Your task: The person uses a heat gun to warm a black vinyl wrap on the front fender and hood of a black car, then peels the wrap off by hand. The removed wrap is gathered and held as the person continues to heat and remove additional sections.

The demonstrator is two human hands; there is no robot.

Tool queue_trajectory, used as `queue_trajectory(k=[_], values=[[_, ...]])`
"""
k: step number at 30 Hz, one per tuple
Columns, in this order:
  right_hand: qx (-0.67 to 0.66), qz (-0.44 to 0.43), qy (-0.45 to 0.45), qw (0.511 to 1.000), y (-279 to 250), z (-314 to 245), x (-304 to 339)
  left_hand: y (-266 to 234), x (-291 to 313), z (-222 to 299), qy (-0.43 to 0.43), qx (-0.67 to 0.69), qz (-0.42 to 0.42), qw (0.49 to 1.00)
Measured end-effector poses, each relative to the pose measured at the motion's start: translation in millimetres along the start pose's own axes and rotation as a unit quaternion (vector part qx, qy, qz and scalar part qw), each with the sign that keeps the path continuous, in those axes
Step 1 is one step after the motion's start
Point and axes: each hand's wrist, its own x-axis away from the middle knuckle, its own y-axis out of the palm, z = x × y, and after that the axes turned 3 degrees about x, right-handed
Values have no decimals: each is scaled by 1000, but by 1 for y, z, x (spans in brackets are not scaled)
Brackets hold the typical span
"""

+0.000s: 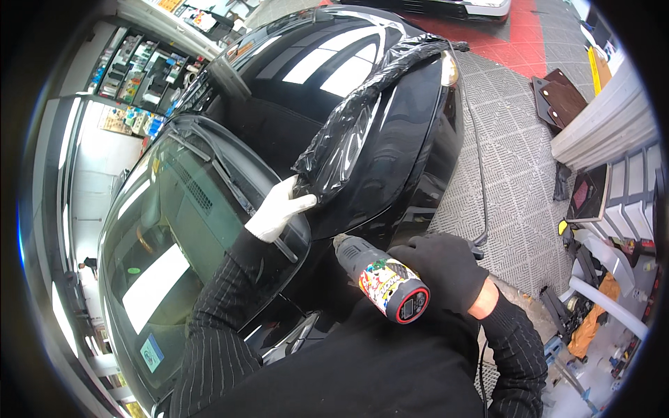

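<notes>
Left hand (277, 209), white glove: the grip is closed on the near end of the film (348, 132), with the thumb toward the right and the fingers folded around the edge. The film is black, glossy and creased. It is gathered into a long strip that extends from the left hand over the front bodywork (401, 129) of the black car to the area of the headlight (449, 70).

Right hand (449, 268), black glove: the grip is clenched on the heat gun (380, 275); the handle is hidden by the glove. The gun's body carries a multicoloured pattern, and its rear cap has a red ring and a small display. The nozzle points to the upper left, below the left hand and apart from both it and the film.

The windshield (167, 244) is to the left of the left hand. A black cable (481, 160) lies along the grey tiled floor (512, 209) on the right. Dark brown panels (557, 101) lie farther off, next to the red floor section (524, 42). A second vehicle (453, 8) stands at the top edge.
</notes>
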Motion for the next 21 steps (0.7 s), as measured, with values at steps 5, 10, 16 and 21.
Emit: queue_trajectory(k=[5,10,16,21], values=[[-23,38,-38,998,3,1,-8,-12,2,-2,60,-175,11,983],[-38,14,-19,999,4,-3,-12,-20,4,-8,157,-381,50,910],[-44,9,-28,999,3,-8,-18,-18,2,-18,125,-359,87,921],[-29,9,-35,999,1,-10,-17,-10,5,-13,139,-358,86,919]])
